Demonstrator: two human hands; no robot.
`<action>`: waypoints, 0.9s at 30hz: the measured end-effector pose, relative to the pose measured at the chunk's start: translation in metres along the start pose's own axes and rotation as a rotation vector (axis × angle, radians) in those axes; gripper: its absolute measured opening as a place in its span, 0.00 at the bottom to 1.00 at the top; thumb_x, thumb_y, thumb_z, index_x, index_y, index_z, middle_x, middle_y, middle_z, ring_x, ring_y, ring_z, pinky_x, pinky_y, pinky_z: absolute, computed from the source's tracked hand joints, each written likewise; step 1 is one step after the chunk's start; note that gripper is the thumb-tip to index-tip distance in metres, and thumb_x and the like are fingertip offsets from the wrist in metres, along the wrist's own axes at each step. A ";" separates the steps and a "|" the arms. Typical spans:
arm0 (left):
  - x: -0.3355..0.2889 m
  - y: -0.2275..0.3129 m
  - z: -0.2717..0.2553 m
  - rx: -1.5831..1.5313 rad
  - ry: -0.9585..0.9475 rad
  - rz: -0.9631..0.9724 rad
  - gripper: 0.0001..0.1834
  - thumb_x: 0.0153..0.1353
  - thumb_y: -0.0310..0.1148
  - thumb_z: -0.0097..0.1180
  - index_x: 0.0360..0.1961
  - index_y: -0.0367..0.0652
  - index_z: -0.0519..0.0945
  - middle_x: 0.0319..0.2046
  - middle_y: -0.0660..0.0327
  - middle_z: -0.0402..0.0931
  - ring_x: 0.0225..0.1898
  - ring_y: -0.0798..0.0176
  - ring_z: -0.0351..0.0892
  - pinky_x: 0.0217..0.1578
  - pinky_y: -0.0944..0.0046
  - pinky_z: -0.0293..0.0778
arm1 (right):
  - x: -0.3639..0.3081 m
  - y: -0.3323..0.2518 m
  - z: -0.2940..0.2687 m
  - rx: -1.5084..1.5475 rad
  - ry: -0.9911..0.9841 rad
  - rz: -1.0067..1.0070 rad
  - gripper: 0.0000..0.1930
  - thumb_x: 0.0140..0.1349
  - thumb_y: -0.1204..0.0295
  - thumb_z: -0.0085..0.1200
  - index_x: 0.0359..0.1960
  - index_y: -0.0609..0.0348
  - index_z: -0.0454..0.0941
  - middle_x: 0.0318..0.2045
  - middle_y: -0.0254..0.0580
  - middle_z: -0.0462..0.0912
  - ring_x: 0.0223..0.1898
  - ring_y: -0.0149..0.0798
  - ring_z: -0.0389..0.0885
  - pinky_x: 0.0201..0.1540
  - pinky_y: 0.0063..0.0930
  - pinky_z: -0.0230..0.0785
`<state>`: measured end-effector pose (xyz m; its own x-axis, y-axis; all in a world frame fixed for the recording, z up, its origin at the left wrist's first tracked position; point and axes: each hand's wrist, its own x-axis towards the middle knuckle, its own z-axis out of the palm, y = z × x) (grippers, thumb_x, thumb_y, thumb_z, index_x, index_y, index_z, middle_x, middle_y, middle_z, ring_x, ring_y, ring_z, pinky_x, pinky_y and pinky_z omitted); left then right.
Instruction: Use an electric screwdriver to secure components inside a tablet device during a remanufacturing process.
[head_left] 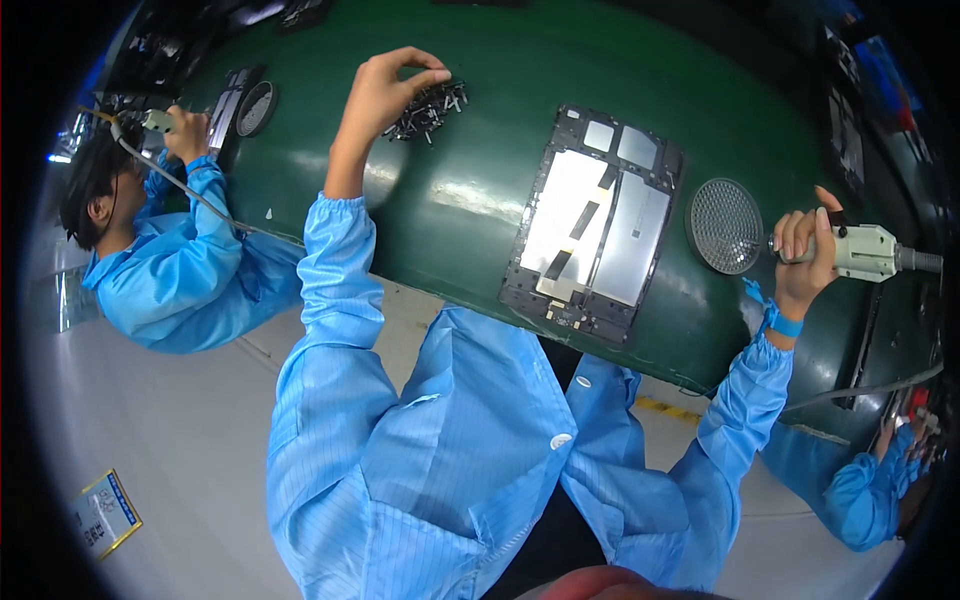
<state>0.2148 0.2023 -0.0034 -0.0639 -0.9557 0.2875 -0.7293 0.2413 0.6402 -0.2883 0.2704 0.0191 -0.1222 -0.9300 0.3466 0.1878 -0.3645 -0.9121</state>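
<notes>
My left hand (392,88) reaches to the far left of the bench, thumb and fingertips pinched together at the edge of a heap of small black and silver pieces (428,112). Whatever lies between those fingertips is too small to make out. On the right, my right hand (806,255) is wrapped around a pale electric screwdriver (866,252), held sideways with its cord end outward. Close by its front end stands a round tray (725,226) with a perforated-looking surface. Between my hands lies an opened tablet (590,225), its silver battery panels and several black strips showing.
The green bench (480,60) curves across the view, its near edge before my body. A co-worker (190,250) in blue sits at the left with a similar tool and round tray (257,108). Another person's blue sleeve (862,500) shows at lower right, beyond a grey cable (870,388).
</notes>
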 end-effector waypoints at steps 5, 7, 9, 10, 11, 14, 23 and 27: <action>0.006 0.058 0.021 -0.236 -0.237 0.023 0.12 0.60 0.34 0.67 0.39 0.36 0.85 0.35 0.60 0.84 0.38 0.68 0.83 0.44 0.68 0.76 | -0.003 -0.003 0.001 0.031 0.003 -0.008 0.18 0.68 0.74 0.44 0.55 0.73 0.69 0.13 0.29 0.59 0.13 0.26 0.58 0.19 0.25 0.60; 0.010 0.075 0.045 -0.359 -0.342 -0.010 0.13 0.59 0.34 0.68 0.40 0.36 0.86 0.36 0.60 0.84 0.40 0.67 0.82 0.45 0.68 0.75 | -0.004 -0.004 0.002 0.025 0.008 -0.007 0.17 0.67 0.74 0.44 0.54 0.73 0.70 0.13 0.30 0.59 0.13 0.26 0.58 0.19 0.25 0.60; 0.012 0.081 0.059 -0.354 -0.409 -0.052 0.13 0.59 0.35 0.68 0.40 0.37 0.87 0.35 0.60 0.85 0.40 0.67 0.82 0.45 0.68 0.75 | -0.004 -0.001 0.003 0.024 -0.005 -0.005 0.17 0.67 0.75 0.44 0.54 0.73 0.71 0.13 0.30 0.59 0.13 0.26 0.58 0.19 0.25 0.60; 0.015 0.080 0.065 -0.357 -0.414 -0.045 0.13 0.59 0.35 0.68 0.40 0.37 0.87 0.35 0.60 0.85 0.40 0.67 0.82 0.45 0.68 0.75 | -0.005 -0.002 0.004 0.032 -0.005 -0.006 0.16 0.66 0.76 0.44 0.53 0.73 0.71 0.13 0.30 0.59 0.13 0.26 0.59 0.19 0.25 0.60; 0.018 0.079 0.072 -0.360 -0.453 -0.085 0.13 0.59 0.35 0.68 0.41 0.38 0.87 0.35 0.60 0.85 0.40 0.67 0.82 0.45 0.68 0.74 | -0.005 -0.003 0.004 0.027 0.001 -0.009 0.16 0.66 0.76 0.44 0.53 0.73 0.71 0.13 0.30 0.59 0.13 0.26 0.59 0.19 0.25 0.60; 0.019 0.076 0.083 -0.366 -0.469 -0.102 0.12 0.58 0.35 0.68 0.39 0.39 0.88 0.33 0.59 0.85 0.36 0.67 0.81 0.40 0.69 0.74 | -0.007 -0.003 0.006 0.039 0.016 0.008 0.16 0.65 0.76 0.45 0.52 0.73 0.71 0.13 0.31 0.59 0.13 0.26 0.59 0.19 0.26 0.60; 0.018 0.074 0.091 -0.326 -0.440 -0.078 0.13 0.58 0.36 0.68 0.41 0.41 0.89 0.32 0.59 0.85 0.31 0.69 0.78 0.33 0.70 0.74 | -0.007 -0.006 0.004 0.037 -0.006 0.001 0.16 0.65 0.76 0.45 0.52 0.74 0.71 0.13 0.31 0.59 0.13 0.26 0.60 0.20 0.26 0.60; 0.013 0.063 0.093 -0.399 -0.472 -0.074 0.16 0.60 0.37 0.67 0.46 0.40 0.87 0.32 0.60 0.84 0.31 0.70 0.77 0.34 0.71 0.74 | -0.004 -0.004 0.006 0.042 -0.013 -0.006 0.16 0.65 0.77 0.44 0.51 0.74 0.70 0.13 0.31 0.59 0.13 0.27 0.60 0.19 0.27 0.60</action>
<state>0.1042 0.1897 -0.0257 -0.3830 -0.9221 -0.0556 -0.4387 0.1286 0.8894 -0.2825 0.2754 0.0227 -0.1110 -0.9282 0.3552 0.2275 -0.3717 -0.9000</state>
